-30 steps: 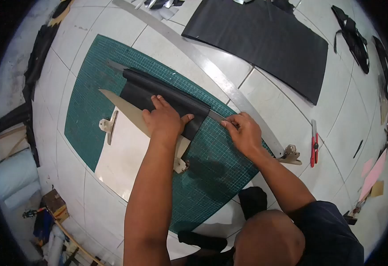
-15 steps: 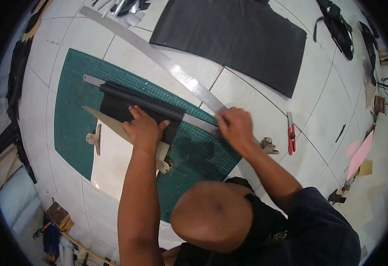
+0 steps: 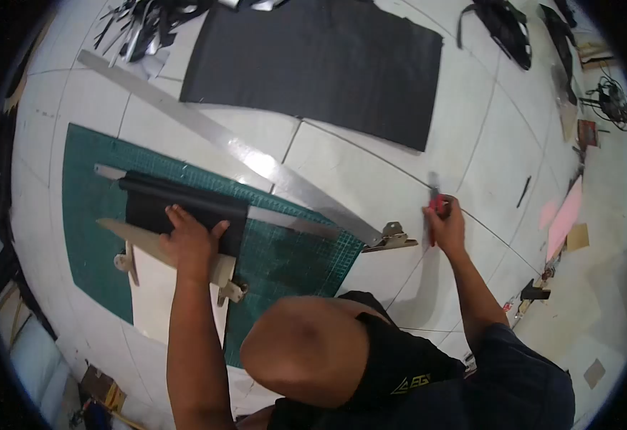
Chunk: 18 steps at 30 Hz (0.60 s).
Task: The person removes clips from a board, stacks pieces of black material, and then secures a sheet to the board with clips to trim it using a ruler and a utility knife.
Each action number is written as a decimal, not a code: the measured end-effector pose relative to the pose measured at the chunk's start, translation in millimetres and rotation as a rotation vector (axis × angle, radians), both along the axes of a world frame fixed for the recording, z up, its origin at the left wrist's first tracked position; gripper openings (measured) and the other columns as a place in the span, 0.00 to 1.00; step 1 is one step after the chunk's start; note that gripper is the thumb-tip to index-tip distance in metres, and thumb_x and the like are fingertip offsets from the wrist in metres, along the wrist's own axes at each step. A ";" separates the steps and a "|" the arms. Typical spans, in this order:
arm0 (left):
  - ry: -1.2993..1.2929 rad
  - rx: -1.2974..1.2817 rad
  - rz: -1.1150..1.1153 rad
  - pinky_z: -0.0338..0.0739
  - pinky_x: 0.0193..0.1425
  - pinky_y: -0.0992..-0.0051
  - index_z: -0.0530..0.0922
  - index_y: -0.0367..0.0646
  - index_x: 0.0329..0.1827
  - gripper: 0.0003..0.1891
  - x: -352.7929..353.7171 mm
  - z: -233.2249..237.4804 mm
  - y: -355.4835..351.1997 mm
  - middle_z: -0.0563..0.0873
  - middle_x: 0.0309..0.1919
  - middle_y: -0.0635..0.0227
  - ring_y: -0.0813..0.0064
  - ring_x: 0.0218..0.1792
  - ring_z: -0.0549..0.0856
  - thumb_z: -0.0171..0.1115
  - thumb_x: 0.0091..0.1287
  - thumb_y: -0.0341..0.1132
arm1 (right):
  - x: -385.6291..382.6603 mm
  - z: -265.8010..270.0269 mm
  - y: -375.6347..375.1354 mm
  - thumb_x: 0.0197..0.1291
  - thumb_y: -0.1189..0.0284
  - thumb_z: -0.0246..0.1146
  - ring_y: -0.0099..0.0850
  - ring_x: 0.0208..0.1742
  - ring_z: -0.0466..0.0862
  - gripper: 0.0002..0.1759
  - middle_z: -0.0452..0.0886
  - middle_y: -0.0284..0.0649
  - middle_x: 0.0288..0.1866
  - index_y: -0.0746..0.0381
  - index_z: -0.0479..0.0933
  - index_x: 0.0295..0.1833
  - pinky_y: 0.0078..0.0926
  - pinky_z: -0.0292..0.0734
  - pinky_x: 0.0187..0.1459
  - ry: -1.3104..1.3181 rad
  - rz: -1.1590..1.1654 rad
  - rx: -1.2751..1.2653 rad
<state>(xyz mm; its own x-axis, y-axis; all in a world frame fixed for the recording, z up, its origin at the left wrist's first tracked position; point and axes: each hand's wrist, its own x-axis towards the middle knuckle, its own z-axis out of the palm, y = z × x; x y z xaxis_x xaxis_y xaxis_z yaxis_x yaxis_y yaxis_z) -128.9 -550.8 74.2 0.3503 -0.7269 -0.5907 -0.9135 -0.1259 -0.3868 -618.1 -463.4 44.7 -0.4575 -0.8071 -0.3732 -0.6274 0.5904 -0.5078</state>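
Observation:
My left hand (image 3: 190, 241) lies with its fingers spread on a black sheet (image 3: 149, 211) over the green cutting mat (image 3: 91, 236). The sheet's far edge is folded over a short metal ruler (image 3: 292, 221). Under my left palm and wrist are a beige curved piece (image 3: 131, 233) and a white board (image 3: 157, 301), with a metal clip on either side. Away to the right, my right hand (image 3: 446, 223) is closed round a red cutter (image 3: 434, 208) at the floor. A long steel ruler (image 3: 220, 140) lies diagonally across the mat's far edge.
A large black sheet (image 3: 313, 68) lies on the tiled floor beyond the mat. Near the long ruler's close end is a metal clip (image 3: 394, 238). Black scraps (image 3: 145, 29) sit at the upper left, a black strapped item (image 3: 503, 32) at the upper right, and pink paper (image 3: 566, 218) farther right.
My right hand has left the ruler, moved right and closed on the red cutter. The long ruler's near end now reaches the clip. The view has shifted; my left hand stays on the sheet.

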 end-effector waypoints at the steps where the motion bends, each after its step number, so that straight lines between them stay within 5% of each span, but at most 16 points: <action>1: -0.001 -0.038 -0.022 0.67 0.69 0.56 0.53 0.26 0.78 0.61 5.4 -0.8 4.2 0.57 0.80 0.48 0.62 0.57 0.86 0.55 0.61 0.75 | -4.5 -7.8 3.6 0.57 0.64 0.76 0.32 0.37 0.81 0.25 0.80 0.44 0.40 0.68 0.76 0.51 0.31 0.78 0.42 -0.002 0.002 -0.041; 3: 0.042 -0.033 0.028 0.66 0.71 0.53 0.52 0.25 0.79 0.62 5.9 1.4 -0.7 0.57 0.80 0.45 0.55 0.60 0.84 0.56 0.60 0.75 | 6.3 6.7 -5.6 0.65 0.61 0.70 0.26 0.34 0.81 0.20 0.79 0.39 0.35 0.65 0.77 0.51 0.26 0.77 0.37 0.012 0.154 -0.213; 7: 0.006 -0.027 0.008 0.67 0.70 0.57 0.53 0.26 0.79 0.60 3.5 3.3 2.2 0.58 0.79 0.47 0.62 0.56 0.86 0.56 0.61 0.74 | 91.1 49.5 -51.5 0.73 0.57 0.60 0.26 0.26 0.80 0.29 0.79 0.41 0.33 0.62 0.61 0.68 0.29 0.78 0.30 -0.750 -0.057 0.144; 9: 0.010 -0.040 0.001 0.67 0.70 0.57 0.53 0.26 0.78 0.61 5.0 2.6 3.6 0.58 0.79 0.46 0.61 0.56 0.86 0.56 0.60 0.74 | 129.4 50.7 -70.6 0.70 0.56 0.63 0.29 0.28 0.82 0.33 0.81 0.45 0.35 0.60 0.58 0.70 0.31 0.81 0.33 -0.613 0.314 0.375; 11: 0.016 -0.050 -0.001 0.67 0.70 0.57 0.53 0.25 0.78 0.61 5.4 1.2 6.4 0.58 0.79 0.46 0.61 0.56 0.86 0.57 0.60 0.74 | 157.4 21.2 -61.5 0.67 0.55 0.67 0.32 0.33 0.85 0.35 0.83 0.49 0.40 0.61 0.59 0.69 0.34 0.82 0.36 -0.347 0.710 -0.100; 14: 0.037 -0.067 0.019 0.66 0.71 0.55 0.53 0.25 0.78 0.62 6.9 0.3 5.7 0.58 0.79 0.45 0.58 0.59 0.84 0.57 0.59 0.75 | 177.3 37.4 -77.2 0.66 0.57 0.68 0.32 0.41 0.87 0.32 0.83 0.52 0.45 0.64 0.63 0.65 0.32 0.83 0.41 -0.417 0.576 0.134; 18: 0.081 -0.067 0.049 0.65 0.72 0.53 0.52 0.25 0.78 0.63 7.7 -0.6 5.3 0.59 0.79 0.44 0.53 0.65 0.81 0.57 0.57 0.77 | 179.7 37.2 -68.8 0.71 0.66 0.64 0.30 0.45 0.86 0.23 0.80 0.48 0.52 0.65 0.66 0.62 0.24 0.83 0.37 -0.906 0.340 0.048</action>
<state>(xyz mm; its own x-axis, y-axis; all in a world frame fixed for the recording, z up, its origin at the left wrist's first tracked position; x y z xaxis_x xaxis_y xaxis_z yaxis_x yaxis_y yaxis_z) -121.2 -545.5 73.6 0.3393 -0.7492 -0.5688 -0.9336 -0.1941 -0.3013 -438.4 -532.1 82.0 0.2748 -0.8181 -0.5052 -0.1504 0.4824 -0.8629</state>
